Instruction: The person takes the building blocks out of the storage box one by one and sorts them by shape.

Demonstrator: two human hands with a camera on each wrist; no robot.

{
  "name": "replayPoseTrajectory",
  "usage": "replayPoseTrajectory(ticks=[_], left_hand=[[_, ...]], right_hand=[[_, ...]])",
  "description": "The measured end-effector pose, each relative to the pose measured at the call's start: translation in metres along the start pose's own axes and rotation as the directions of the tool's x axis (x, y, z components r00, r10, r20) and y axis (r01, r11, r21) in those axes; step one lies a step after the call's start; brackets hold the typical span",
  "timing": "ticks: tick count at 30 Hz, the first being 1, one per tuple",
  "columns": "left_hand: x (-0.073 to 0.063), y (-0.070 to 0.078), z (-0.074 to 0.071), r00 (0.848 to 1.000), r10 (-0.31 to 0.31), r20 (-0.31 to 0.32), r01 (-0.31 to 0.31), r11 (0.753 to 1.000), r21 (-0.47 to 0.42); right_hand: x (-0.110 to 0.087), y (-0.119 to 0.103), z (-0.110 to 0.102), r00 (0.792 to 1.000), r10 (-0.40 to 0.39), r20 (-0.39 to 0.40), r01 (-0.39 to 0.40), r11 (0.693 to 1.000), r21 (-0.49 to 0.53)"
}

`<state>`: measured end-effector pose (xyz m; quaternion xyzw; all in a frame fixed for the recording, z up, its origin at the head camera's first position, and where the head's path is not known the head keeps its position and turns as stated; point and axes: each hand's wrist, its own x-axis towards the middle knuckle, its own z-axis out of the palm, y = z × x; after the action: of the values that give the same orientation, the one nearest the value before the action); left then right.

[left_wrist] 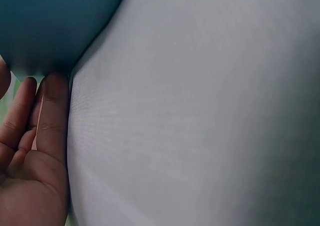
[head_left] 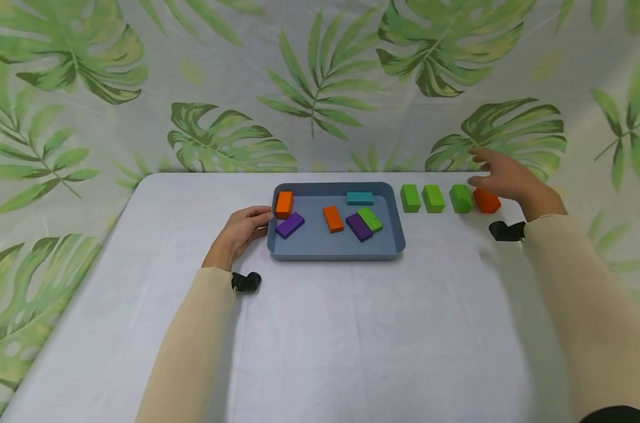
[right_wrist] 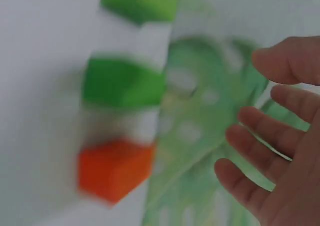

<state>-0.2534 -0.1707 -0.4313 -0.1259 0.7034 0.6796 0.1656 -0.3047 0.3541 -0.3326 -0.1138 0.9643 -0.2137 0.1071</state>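
At the left side of a grey-blue tray (head_left: 336,257), my left hand (head_left: 244,229) has its fingertips right at the rim. Its fairly straight fingers (left_wrist: 53,118) meet the tray wall (left_wrist: 55,31) in the left wrist view. My right hand (head_left: 505,176) is above the right end of a row of blocks, fingers spread and nothing between them. Partly below it in the head view stands an orange block (head_left: 486,201), beside a green block (head_left: 460,199). In the right wrist view this orange block (right_wrist: 114,171) is apart from the fingers.
Two more green blocks (head_left: 410,198) (head_left: 433,198) stand between the tray and that pair. Inside the tray lie two orange blocks (head_left: 284,205) (head_left: 333,219), two purple blocks (head_left: 290,225) (head_left: 359,227), a teal block (head_left: 359,198) and a green block (head_left: 370,220). A leaf-patterned cloth (head_left: 330,153) hangs behind the white table (head_left: 352,329).
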Motion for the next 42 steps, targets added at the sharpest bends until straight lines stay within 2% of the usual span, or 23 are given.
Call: replayPoseTrajectory(ticks=[5, 8, 11, 16, 25, 30, 42], left_hand=[[0.0, -0.001, -0.001, 1.0, 0.002, 0.006, -0.002, 1.0, 0.009], [0.0, -0.001, -0.001, 1.0, 0.005, 0.009, -0.005, 1.0, 0.006], [-0.001, 0.0, -0.001, 1.0, 0.009, 0.008, -0.009, 1.0, 0.008], [0.0, 0.0, -0.001, 1.0, 0.001, 0.0, -0.001, 1.0, 0.016], [0.0, 0.0, -0.002, 1.0, 0.005, 0.002, -0.005, 1.0, 0.018], [0.0, 0.001, -0.003, 1.0, -0.002, -0.002, 0.002, 1.0, 0.018], [0.001, 0.001, -0.002, 1.0, -0.003, 0.001, 0.003, 1.0, 0.014]], right_hand=[[0.007, -0.046, 0.004, 0.986, -0.153, -0.065, 0.148, 0.986, -0.081], [0.009, -0.068, 0.006, 0.971, -0.232, -0.06, 0.224, 0.967, -0.122], [0.011, -0.084, 0.007, 0.96, -0.275, -0.042, 0.268, 0.954, -0.133], [0.016, -0.097, 0.012, 0.953, -0.302, -0.036, 0.294, 0.944, -0.148], [0.025, -0.117, 0.03, 0.952, -0.304, -0.021, 0.3, 0.947, -0.114], [0.037, -0.134, 0.044, 0.937, -0.349, 0.008, 0.347, 0.931, -0.114], [0.055, -0.188, 0.078, 0.899, -0.422, 0.115, 0.432, 0.898, -0.086]])
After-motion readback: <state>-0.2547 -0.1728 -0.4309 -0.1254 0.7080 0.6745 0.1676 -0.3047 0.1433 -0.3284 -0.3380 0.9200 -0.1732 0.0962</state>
